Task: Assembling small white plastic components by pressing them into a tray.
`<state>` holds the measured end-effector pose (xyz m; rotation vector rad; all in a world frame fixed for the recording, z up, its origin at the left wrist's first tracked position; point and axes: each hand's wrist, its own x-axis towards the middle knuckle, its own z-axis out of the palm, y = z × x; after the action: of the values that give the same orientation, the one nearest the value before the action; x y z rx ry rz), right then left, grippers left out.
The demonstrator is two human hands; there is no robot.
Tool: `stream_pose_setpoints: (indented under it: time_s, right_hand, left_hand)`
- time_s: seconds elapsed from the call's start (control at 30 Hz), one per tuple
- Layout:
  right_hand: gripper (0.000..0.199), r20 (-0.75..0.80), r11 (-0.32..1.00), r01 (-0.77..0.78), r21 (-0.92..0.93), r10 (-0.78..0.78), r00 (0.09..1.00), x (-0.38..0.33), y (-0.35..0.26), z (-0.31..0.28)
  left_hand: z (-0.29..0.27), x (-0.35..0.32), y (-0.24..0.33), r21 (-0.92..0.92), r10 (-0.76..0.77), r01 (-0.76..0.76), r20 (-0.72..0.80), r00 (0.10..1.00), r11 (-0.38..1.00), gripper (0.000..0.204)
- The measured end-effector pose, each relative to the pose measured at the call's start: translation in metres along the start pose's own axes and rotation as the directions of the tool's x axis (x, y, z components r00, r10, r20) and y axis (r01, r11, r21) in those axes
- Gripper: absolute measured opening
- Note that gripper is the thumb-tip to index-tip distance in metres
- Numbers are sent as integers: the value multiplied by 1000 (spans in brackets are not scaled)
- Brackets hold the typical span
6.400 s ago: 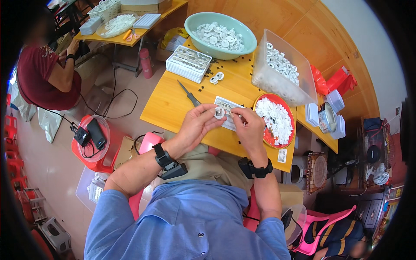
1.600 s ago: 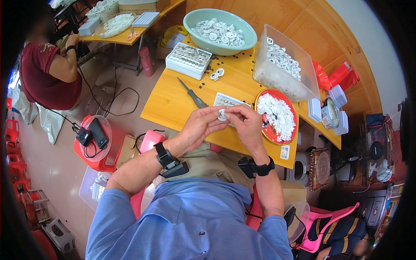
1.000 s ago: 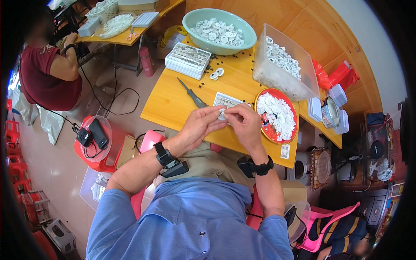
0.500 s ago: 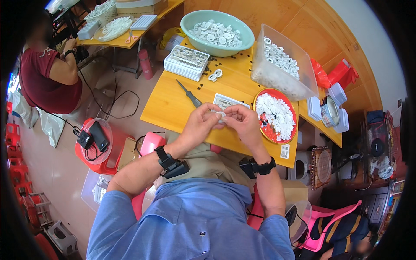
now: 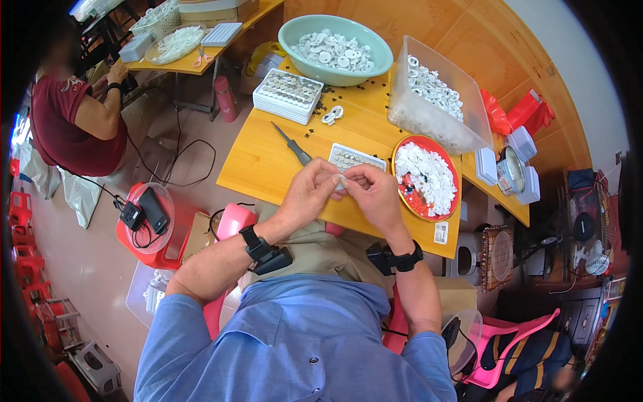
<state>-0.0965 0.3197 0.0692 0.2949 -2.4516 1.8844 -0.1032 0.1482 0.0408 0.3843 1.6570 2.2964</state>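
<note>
Both of my hands meet over the near edge of the yellow table (image 5: 254, 157), fingertips pinched together. Between them, my left hand (image 5: 309, 192) and my right hand (image 5: 374, 194) grip a small round white plastic part (image 5: 339, 182), mostly covered by the fingers. Just beyond my hands lies a white tray (image 5: 355, 157) with rows of small silvery discs. A dark-handled screwdriver (image 5: 292, 144) rests beside my left hand, its tip pointing away. To the right of my right hand sits a red round tray (image 5: 429, 216) heaped with small white pieces.
At the back stand a green basin (image 5: 288, 41) of white round parts and a clear bin (image 5: 429, 130) of white rings. Left of them is a stack of white trays (image 5: 284, 100). Small black pieces (image 5: 326, 107) lie scattered nearby. A person in a dark red shirt (image 5: 74, 130) sits at far left.
My fingers have shifted slightly around the white part, which is now tilted and more covered. My right hand has turned a little. The person at far left has moved their hands.
</note>
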Motion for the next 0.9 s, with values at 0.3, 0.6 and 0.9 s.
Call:
stream_pose_setpoints:
  time_s: [0.3, 0.6, 0.9]
  right_hand:
    - [13, 2, 985, -83, 150, 83, 997, 5, -6, -6]
    - [14, 17, 959, -165, 231, 166, 986, 6, -2, -13]
    - [13, 19, 970, -126, 209, 124, 992, 4, -7, -6]
  left_hand:
    - [0, 2, 9, -81, -67, 72, 62, 996, 994, 21]
    - [-1, 2, 13, -249, -131, 150, 93, 987, 957, 33]
    - [2, 0, 15, -139, -98, 100, 21, 995, 985, 33]
